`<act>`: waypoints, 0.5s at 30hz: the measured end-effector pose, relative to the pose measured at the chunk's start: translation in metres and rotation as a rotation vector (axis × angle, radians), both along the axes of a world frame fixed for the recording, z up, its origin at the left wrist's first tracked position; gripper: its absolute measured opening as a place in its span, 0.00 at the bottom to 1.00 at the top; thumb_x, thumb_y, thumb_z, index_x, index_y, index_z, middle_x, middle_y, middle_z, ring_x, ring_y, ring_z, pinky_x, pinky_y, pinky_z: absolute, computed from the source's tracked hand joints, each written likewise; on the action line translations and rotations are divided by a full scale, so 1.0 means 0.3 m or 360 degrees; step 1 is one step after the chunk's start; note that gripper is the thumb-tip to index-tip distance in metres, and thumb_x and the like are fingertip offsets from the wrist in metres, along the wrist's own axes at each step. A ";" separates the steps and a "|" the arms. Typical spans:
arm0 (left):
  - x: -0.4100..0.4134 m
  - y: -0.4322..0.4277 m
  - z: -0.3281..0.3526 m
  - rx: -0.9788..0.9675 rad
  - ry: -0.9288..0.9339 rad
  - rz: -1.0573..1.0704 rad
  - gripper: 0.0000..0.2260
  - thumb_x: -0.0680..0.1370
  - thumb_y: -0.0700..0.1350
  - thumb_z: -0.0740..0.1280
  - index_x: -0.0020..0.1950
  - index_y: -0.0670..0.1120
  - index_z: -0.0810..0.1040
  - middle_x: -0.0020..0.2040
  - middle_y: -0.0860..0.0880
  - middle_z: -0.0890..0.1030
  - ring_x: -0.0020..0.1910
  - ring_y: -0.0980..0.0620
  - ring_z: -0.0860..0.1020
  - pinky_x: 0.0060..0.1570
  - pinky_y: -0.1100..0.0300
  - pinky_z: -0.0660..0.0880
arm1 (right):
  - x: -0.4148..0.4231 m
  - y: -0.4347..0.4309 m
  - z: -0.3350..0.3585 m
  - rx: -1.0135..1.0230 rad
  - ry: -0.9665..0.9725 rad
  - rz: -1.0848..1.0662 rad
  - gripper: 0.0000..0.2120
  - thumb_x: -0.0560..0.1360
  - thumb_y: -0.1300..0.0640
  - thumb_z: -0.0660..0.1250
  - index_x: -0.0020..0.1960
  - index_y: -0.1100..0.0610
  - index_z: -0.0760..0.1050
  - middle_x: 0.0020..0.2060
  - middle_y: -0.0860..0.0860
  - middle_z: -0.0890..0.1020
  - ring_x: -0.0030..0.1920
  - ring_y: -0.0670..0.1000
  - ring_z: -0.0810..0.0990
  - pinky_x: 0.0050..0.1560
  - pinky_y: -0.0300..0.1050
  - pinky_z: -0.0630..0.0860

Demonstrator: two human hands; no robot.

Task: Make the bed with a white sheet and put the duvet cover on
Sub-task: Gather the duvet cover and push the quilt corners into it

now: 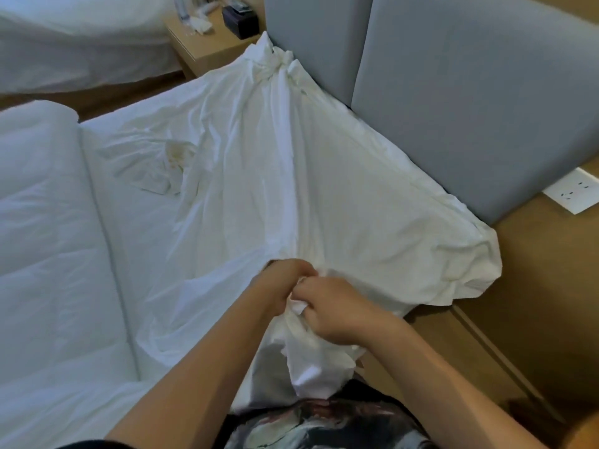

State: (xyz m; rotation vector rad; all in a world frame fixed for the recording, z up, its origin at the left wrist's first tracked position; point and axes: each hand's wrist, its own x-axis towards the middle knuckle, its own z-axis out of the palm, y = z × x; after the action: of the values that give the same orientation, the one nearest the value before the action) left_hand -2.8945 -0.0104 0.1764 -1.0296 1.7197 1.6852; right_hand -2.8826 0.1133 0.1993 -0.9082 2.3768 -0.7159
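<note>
A wrinkled white sheet (246,176) lies spread over the head end of the bed, bunched into a knot at the far corner by the headboard. Its near edge is gathered into a wad in front of me. My left hand (282,286) and my right hand (334,311) both grip that wad, knuckles close together, with the loose end of the cloth hanging down below them. A thick white duvet (48,238) lies folded back on the left part of the bed.
A grey padded headboard (453,92) runs along the right. A wooden ledge with a white wall socket (573,192) sits beside it. A wooden nightstand (210,43) with a black box and tissues stands at the back, and a second bed (64,43) lies beyond.
</note>
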 end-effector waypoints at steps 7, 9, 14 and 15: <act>0.013 0.034 -0.006 0.0296 0.0168 0.0213 0.11 0.53 0.35 0.64 0.34 0.39 0.75 0.32 0.45 0.75 0.28 0.47 0.76 0.28 0.60 0.73 | -0.186 0.177 -0.104 -0.0247 -0.0676 -0.0741 0.27 0.73 0.51 0.70 0.69 0.48 0.66 0.56 0.41 0.71 0.56 0.41 0.71 0.54 0.33 0.68; 0.013 0.052 0.015 0.0390 0.0143 0.0064 0.09 0.52 0.35 0.63 0.30 0.41 0.77 0.29 0.46 0.77 0.29 0.48 0.77 0.29 0.60 0.73 | -0.165 0.146 -0.159 -0.0250 -0.0625 -0.0557 0.20 0.74 0.53 0.68 0.65 0.48 0.71 0.50 0.39 0.73 0.50 0.39 0.74 0.45 0.26 0.67; -0.005 0.070 0.022 0.0448 0.0167 0.0219 0.06 0.63 0.35 0.69 0.37 0.41 0.83 0.36 0.44 0.83 0.35 0.46 0.82 0.35 0.57 0.78 | -0.185 0.136 -0.212 -0.0197 0.0100 -0.0718 0.08 0.74 0.66 0.59 0.46 0.61 0.78 0.41 0.53 0.75 0.42 0.54 0.75 0.38 0.43 0.66; -0.013 0.073 0.012 0.0403 0.0178 0.0352 0.07 0.67 0.36 0.70 0.44 0.41 0.81 0.40 0.43 0.84 0.39 0.44 0.82 0.40 0.55 0.79 | -0.194 0.144 -0.199 -0.0237 0.0168 -0.0750 0.09 0.74 0.64 0.58 0.46 0.61 0.78 0.40 0.53 0.75 0.40 0.53 0.74 0.36 0.43 0.66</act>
State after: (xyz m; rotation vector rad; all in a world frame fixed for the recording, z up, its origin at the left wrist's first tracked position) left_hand -2.8985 0.0115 0.1799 -1.0534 1.4515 2.0743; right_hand -2.9408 0.1564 0.1394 -0.4446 2.6932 -1.0551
